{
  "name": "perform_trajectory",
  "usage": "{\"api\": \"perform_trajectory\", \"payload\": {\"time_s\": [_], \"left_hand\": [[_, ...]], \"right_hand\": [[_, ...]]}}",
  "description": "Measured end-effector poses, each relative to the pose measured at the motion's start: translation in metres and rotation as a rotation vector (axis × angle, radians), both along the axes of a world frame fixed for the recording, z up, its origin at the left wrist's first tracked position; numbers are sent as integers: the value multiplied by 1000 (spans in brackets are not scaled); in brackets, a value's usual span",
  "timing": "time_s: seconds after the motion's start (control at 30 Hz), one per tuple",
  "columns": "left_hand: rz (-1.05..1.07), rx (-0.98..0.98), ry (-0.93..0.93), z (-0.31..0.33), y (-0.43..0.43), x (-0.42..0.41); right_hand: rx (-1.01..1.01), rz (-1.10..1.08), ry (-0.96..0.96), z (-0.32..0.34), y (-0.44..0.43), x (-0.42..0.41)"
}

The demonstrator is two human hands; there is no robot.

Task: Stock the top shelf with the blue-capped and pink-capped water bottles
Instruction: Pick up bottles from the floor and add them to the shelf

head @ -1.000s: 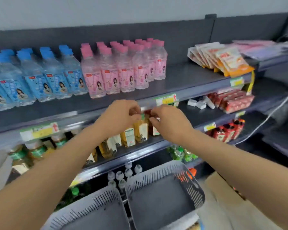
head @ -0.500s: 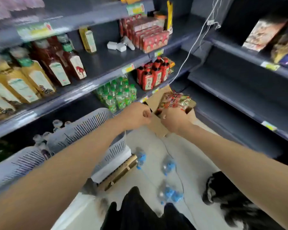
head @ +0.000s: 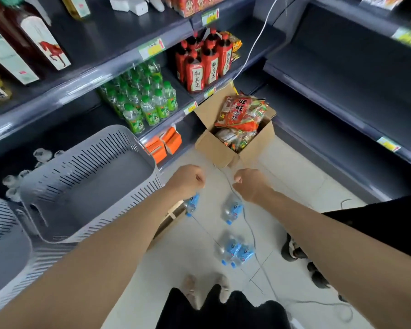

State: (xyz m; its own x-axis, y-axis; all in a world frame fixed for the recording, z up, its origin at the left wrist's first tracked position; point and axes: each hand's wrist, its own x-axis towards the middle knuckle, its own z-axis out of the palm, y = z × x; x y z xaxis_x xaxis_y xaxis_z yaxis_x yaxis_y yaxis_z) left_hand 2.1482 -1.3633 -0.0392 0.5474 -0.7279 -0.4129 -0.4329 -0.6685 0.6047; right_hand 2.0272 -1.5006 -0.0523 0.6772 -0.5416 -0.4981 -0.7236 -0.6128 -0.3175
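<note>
I see L hand [head: 188, 180] & R hand [head: 252, 184] fisted, empty, mid-frame; blue-capped bottles [head: 235, 251] lie on floor [head: 294, 176], lower centre.

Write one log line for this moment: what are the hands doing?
left hand: curled, holding nothing | right hand: curled, holding nothing | blue-capped bottles: lying on floor below hands
</note>
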Motion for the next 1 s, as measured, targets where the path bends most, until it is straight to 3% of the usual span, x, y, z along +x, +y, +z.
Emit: {"api": "perform_trajectory", "payload": {"time_s": [0.23, 0.53, 0.63, 1.0], "left_hand": [[70, 152, 25, -161, -14, 1], [-51, 347, 90, -381, -20, -3], [6, 387, 78, -448, -16, -2], [204, 433, -73, -617, -18, 23]], "right_hand": [[62, -90, 106, -140, -13, -7], [69, -97, 212, -361, -24, -27], [76, -139, 231, -423, -27, -33], [94, -231, 204, -595, -35, -29]]}}
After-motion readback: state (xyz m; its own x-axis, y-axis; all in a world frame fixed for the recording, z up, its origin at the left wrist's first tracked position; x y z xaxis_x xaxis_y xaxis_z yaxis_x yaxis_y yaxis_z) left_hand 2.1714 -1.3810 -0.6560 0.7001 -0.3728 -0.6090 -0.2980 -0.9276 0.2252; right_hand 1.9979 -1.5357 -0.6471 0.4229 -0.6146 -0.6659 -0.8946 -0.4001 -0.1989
